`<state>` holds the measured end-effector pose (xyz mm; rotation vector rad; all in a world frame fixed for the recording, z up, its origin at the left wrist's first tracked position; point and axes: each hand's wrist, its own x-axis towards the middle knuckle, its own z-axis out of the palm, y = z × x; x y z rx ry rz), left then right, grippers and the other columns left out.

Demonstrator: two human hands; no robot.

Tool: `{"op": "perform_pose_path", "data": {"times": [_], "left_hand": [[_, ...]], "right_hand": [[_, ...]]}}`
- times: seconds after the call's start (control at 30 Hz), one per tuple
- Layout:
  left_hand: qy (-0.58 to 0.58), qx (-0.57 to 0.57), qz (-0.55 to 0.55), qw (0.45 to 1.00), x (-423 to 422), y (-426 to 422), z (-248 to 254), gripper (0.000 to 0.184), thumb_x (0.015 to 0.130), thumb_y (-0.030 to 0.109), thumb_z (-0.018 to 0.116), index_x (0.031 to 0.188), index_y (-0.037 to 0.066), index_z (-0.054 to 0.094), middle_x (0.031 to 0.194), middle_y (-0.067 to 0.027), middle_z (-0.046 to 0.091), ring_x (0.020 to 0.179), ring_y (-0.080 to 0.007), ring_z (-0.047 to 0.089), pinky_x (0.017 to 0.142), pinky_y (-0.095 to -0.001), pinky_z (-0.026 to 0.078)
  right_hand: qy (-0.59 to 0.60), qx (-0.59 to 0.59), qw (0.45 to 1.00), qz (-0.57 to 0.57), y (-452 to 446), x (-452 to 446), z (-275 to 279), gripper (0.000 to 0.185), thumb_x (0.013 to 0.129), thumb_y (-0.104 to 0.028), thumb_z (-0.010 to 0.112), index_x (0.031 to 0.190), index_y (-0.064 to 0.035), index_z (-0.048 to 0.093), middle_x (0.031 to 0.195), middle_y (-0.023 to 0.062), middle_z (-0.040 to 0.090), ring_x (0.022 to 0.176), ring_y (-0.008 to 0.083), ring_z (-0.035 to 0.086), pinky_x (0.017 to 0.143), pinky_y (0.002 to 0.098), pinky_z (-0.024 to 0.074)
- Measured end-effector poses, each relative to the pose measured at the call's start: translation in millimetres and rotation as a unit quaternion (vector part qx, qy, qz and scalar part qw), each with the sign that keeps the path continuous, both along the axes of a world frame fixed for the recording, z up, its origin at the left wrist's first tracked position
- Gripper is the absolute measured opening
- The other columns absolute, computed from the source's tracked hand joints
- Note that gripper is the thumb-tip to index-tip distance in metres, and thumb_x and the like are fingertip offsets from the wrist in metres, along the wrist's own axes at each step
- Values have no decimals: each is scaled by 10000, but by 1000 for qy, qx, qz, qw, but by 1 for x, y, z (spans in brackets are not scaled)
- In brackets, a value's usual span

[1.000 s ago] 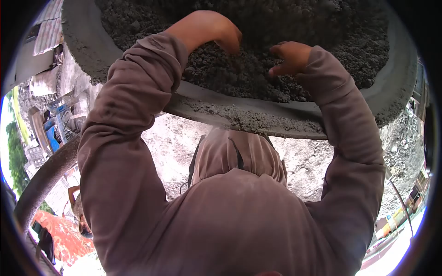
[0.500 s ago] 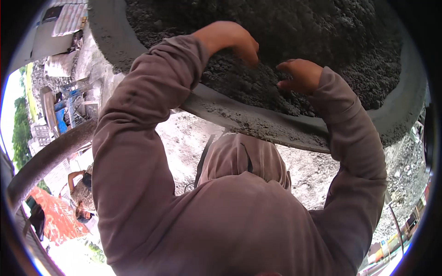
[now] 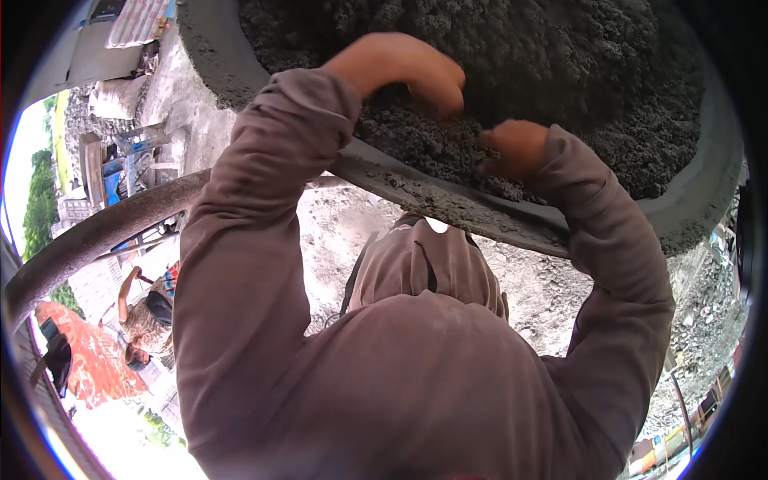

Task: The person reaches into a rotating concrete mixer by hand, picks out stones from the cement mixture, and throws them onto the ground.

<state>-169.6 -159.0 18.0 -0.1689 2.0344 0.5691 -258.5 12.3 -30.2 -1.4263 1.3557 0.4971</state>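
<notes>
My left hand [image 3: 424, 76] is bent down at the wrist over dark, crumbly wet concrete [image 3: 560, 72]. Its fingertips are blurred and partly turned away, so I cannot tell what they hold, if anything. Lower and to the right, my right hand [image 3: 516, 150] reaches toward the left hand, thumb and fingers apart, close to or touching the mix. The concrete lies in a large round drum with a thick, grey, cement-coated rim [image 3: 448, 204]. My forearms cross above this rim. My brown hooded sweatshirt [image 3: 424, 360] fills the lower middle.
A thick curved metal bar [image 3: 112, 224] sweeps in from the left. Beyond it, another person [image 3: 148, 312] has one arm raised, beside a red sheet [image 3: 92, 352]. Blue-and-grey framework [image 3: 120, 176] stands at upper left. Gravelly ground [image 3: 544, 304] shows below the drum.
My right hand has moved slightly down and left, closer to the mix. My left hand has shifted a little to the right. The surroundings shift slightly with the camera.
</notes>
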Motion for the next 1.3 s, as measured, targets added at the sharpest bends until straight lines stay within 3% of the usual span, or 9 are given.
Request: {"op": "perform_pose_path", "data": {"times": [0.17, 0.27, 0.4, 0.47, 0.6, 0.67, 0.87, 1.07, 1.3], "left_hand": [[336, -81, 104, 932, 27, -76, 24, 220, 858, 99, 520, 959, -7, 683, 1077, -85, 637, 1075, -291, 542, 999, -366, 402], [490, -93, -291, 816, 31, -103, 11, 167, 841, 68, 540, 775, -7, 674, 914, -57, 660, 978, -246, 563, 1000, -348, 402], [481, -314, -390, 720, 42, -74, 41, 164, 846, 71, 543, 797, -4, 681, 930, -67, 658, 998, -231, 556, 1031, -382, 382], [261, -386, -276, 841, 42, -48, 72, 183, 865, 74, 525, 874, -19, 683, 1005, -84, 653, 1130, -269, 505, 1071, -432, 355], [432, -420, -108, 791, 61, -56, 46, 240, 884, 74, 501, 1038, -30, 652, 1209, -163, 581, 1239, -349, 433, 1106, -466, 322], [438, -356, 40, 825, 61, -53, 35, 330, 893, 91, 486, 1183, -36, 580, 1380, -258, 418, 1284, -436, 385, 1108, -488, 325], [519, -385, 47, 762, 94, -31, 39, 420, 862, 100, 519, 1263, -22, 522, 1441, -290, 291, 1294, -471, 364, 1063, -506, 366], [587, -454, 94, 664, 146, -59, 44, 566, 811, 76, 492, 1369, 5, 428, 1439, -287, 273, 1315, -502, 284, 1116, -519, 273], [610, -223, 355, 672, 129, -71, -43, 555, 820, 170, 494, 1351, 18, 433, 1412, -335, 355, 1314, -469, 356, 1058, -457, 352]], "right_hand": [[93, -438, 883, -138, -2, -26, 0, 448, 889, -353, 606, 1228, -61, 583, 1196, 165, 582, 1102, 346, 575, 950, 439, 466], [283, -264, 909, -157, -10, -43, 27, 503, 873, -357, 627, 1260, -47, 546, 1345, 184, 488, 1136, 416, 536, 954, 469, 460], [316, -247, 884, -240, -2, -97, 17, 571, 892, -381, 607, 1342, -54, 475, 1397, 195, 441, 1206, 432, 484, 978, 482, 445], [358, -352, 824, -263, 4, -103, 14, 657, 903, -404, 594, 1423, -71, 370, 1423, 224, 404, 1246, 436, 455, 996, 481, 434], [287, -454, 803, -258, 0, -90, -7, 711, 902, -417, 594, 1456, -74, 308, 1425, 255, 388, 1253, 440, 455, 1016, 465, 420], [147, -351, 900, -211, 0, -84, -22, 730, 894, -420, 604, 1460, -77, 295, 1424, 273, 378, 1212, 444, 489, 1015, 455, 416], [66, -241, 963, -101, -2, -28, 13, 607, 884, -372, 625, 1377, -70, 439, 1232, 249, 565, 1130, 405, 556, 956, 437, 457], [-19, -518, 846, -123, -15, -36, 37, 334, 898, -258, 624, 728, 30, 612, 706, 181, 574, 675, 377, 567, 612, 441, 445], [42, -567, 815, -108, -10, -39, 59, 430, 909, -329, 602, 640, 7, 610, 655, 143, 606, 662, 337, 594, 587, 408, 467]]}}
